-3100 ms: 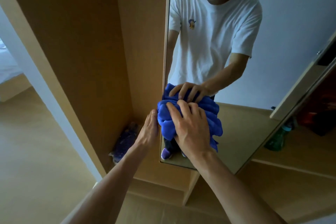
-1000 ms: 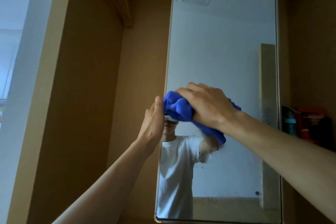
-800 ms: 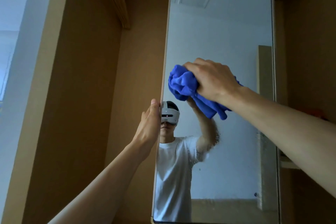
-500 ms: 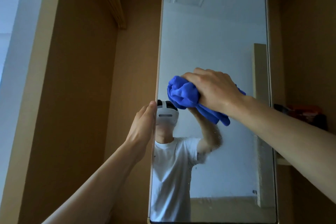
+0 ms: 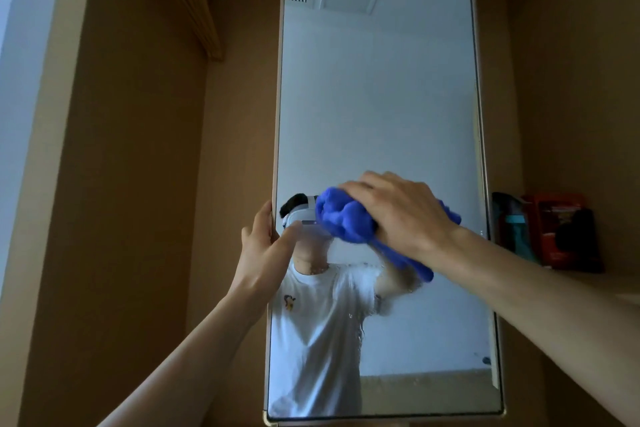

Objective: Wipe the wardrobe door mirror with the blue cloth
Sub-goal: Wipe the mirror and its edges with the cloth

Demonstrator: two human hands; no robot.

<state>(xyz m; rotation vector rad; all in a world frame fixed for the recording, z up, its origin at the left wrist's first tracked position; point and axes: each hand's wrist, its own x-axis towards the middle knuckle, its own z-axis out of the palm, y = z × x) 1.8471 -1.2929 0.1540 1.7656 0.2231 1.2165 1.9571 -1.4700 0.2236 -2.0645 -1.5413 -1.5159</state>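
The tall wardrobe door mirror (image 5: 377,97) fills the middle of the view, framed in light wood. My right hand (image 5: 398,215) grips a bunched blue cloth (image 5: 343,218) and presses it against the glass at mid height. A tail of the cloth hangs down below my wrist. My left hand (image 5: 263,253) holds the mirror door's left edge, thumb on the glass side and fingers behind the edge. A streaky patch shows on the glass just under the cloth. My reflection in a white T-shirt appears in the lower mirror.
The wardrobe's wooden inner wall (image 5: 138,184) stands to the left of the door, with a wooden rail (image 5: 194,3) up high. On a shelf to the right sit a red box (image 5: 557,229) and dark items. A pale wall strip (image 5: 17,80) runs down the far left.
My right hand has carried the cloth down and a little right across the glass. My left thumb has come round onto the mirror's front. The view has shifted slightly.
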